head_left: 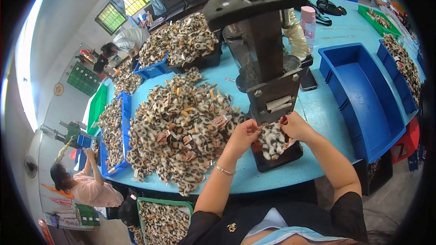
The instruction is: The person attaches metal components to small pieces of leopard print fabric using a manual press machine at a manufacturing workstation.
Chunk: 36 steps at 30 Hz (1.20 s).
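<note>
- Both hands pinch one fuzzy spotted piece (273,139) under the dark press (268,59): the left hand (244,135) grips its left edge and the right hand (295,126) its right edge.
- Left of the press, a big pile of spotted pieces (181,131) lies on the blue desk (327,113).
- Right of the press, a blue bin (363,95) looks empty, so most of the work seems left to do.

An empty blue plastic bin (363,95) sits right of the round light-blue table (327,113); a pink bottle (308,22) stands behind.
</note>
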Each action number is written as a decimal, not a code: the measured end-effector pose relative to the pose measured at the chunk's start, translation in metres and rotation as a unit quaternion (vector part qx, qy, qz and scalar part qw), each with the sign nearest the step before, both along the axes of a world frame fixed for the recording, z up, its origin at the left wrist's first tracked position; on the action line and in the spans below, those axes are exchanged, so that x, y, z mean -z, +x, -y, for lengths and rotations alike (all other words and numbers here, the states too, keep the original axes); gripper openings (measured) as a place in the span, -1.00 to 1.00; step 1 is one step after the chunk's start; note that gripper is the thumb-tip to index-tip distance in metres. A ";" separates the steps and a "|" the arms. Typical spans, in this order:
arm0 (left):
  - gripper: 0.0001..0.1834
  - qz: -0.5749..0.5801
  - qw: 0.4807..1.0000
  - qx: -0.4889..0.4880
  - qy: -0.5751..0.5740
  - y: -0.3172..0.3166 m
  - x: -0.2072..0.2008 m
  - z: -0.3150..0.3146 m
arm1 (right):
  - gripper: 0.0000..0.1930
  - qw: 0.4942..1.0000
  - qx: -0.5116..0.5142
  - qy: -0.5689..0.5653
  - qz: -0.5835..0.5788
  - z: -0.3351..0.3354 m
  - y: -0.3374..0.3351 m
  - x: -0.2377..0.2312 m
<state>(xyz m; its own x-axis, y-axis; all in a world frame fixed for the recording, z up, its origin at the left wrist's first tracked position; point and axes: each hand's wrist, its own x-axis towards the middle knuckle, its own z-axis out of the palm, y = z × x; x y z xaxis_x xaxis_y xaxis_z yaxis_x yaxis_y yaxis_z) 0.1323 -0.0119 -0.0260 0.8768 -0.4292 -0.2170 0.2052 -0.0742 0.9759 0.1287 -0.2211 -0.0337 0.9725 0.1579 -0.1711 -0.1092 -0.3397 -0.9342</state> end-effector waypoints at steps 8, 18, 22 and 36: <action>-0.80 0.017 0.988 -0.115 -0.105 -0.020 0.000 0.025 | -0.79 0.994 -0.012 0.015 0.109 -0.005 -0.007 0.013; -0.71 0.051 0.998 -0.031 0.021 -0.013 -0.025 0.039 | -0.80 0.975 -0.191 0.034 -0.106 0.024 0.034 -0.050; -0.71 0.098 0.994 -0.032 -0.017 -0.012 -0.012 0.035 | -0.78 0.971 -0.229 0.056 -0.028 0.010 0.037 -0.046; -0.72 0.191 0.972 -0.131 0.033 -0.020 0.013 0.035 | -0.90 0.961 0.119 0.233 0.091 -0.034 -0.032 -0.008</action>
